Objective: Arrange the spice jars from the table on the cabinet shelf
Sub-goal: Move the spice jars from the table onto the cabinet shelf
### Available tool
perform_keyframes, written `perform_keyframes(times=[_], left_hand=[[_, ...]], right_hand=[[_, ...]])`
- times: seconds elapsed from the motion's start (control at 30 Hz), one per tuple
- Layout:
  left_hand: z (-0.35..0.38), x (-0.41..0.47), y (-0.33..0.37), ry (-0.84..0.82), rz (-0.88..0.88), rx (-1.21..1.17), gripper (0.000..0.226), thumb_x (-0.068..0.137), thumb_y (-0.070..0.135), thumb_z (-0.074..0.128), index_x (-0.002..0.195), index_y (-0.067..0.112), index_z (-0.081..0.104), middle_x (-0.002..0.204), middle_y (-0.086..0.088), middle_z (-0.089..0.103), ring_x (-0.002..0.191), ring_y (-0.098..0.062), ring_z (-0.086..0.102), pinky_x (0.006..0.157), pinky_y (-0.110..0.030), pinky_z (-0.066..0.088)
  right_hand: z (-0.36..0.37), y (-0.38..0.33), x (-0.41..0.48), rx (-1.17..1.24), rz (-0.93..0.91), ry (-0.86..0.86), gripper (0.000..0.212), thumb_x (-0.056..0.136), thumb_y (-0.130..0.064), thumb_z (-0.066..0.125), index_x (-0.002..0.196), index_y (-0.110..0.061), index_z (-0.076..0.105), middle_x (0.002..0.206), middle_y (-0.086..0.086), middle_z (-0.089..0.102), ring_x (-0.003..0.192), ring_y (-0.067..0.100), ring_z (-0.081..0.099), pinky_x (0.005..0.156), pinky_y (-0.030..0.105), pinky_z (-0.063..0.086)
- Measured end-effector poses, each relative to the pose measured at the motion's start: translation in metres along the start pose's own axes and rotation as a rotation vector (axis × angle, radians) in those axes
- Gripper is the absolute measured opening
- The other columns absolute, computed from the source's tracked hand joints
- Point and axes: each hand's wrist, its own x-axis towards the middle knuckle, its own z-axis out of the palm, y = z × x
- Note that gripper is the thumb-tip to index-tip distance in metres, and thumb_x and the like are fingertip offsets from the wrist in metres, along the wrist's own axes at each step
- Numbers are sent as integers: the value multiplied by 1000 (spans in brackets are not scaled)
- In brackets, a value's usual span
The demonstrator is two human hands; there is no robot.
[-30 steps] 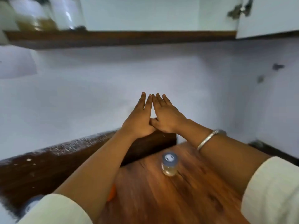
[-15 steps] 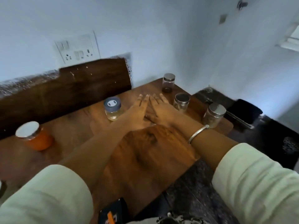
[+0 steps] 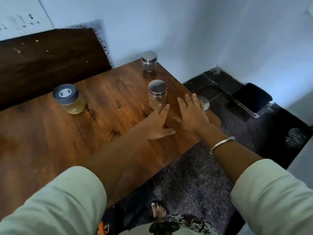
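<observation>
On the brown wooden table (image 3: 55, 141) I count four jars, none picked up yet. There's a squat glass jar with a dark blue lid (image 3: 69, 99) and yellowish stuff inside over on the left. Then a clear jar with a silver lid (image 3: 149, 66) at the far corner, and a second silver-lidded clear jar (image 3: 157, 94) nearer the middle. Last is a third silver-lidded jar (image 3: 205, 103) at the right edge, mostly hidden. So is this basically the start?
— asker

Pretty much, I'd say. The cabinet shelf isn't in shot at all, so no telling what's up there already, but every jar I can see is sitting on the table. The left hand (image 3: 156, 124) is flat, fingers straight, holding nothing, with its fingertips just beside the middle jar's base. The right hand (image 3: 191, 112) is flat and spread too, hovering in front of that edge jar. Can't tell if it's touching the lid. Silver bangle (image 3: 221, 144) on that wrist, fwiw. My guess is the edge jar or the middle one gets grabbed first, and the whole carry-to-shelf part is left to do.
— replier
</observation>
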Motion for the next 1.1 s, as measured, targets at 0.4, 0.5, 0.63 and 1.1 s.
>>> perform_keyframes(times=[0.4, 0.5, 0.63, 1.1], left_hand=[[28, 75, 52, -105, 24, -119, 110, 81, 33, 70, 148, 16, -15, 159, -9, 1, 145, -28, 16, 116, -38, 25], [30, 74, 49, -92, 14, -172, 111, 81, 28, 70, 148, 16, -17, 159, -9, 3, 144, -25, 20, 112, -31, 25], [29, 65, 36, -26, 7, -208, 111, 81, 25, 71, 148, 16, -17, 157, -9, 15, 138, -25, 33, 107, -29, 33], [0, -23, -68, 547, -59, -349, 114, 65, 39, 75, 146, 45, -5, 155, 10, 21, 142, -13, 26, 112, -43, 35]], right_hand=[[22, 68, 13, 367, 217, -53, 73, 89, -44, 55, 148, -33, 13, 153, 20, 8, 131, 45, 33, 103, 51, 38], [28, 64, 16, 427, 224, 14, 70, 88, -41, 58, 145, -31, 20, 141, 18, 23, 116, 39, 46, 97, 46, 46], [30, 47, 12, 485, 196, 117, 66, 86, -38, 63, 141, -24, 30, 137, 16, 28, 116, 35, 46, 95, 38, 48], [-32, -100, 0, 937, 54, 198, 58, 79, -36, 73, 129, -25, 45, 133, 9, 34, 107, 21, 52, 94, 23, 48]])
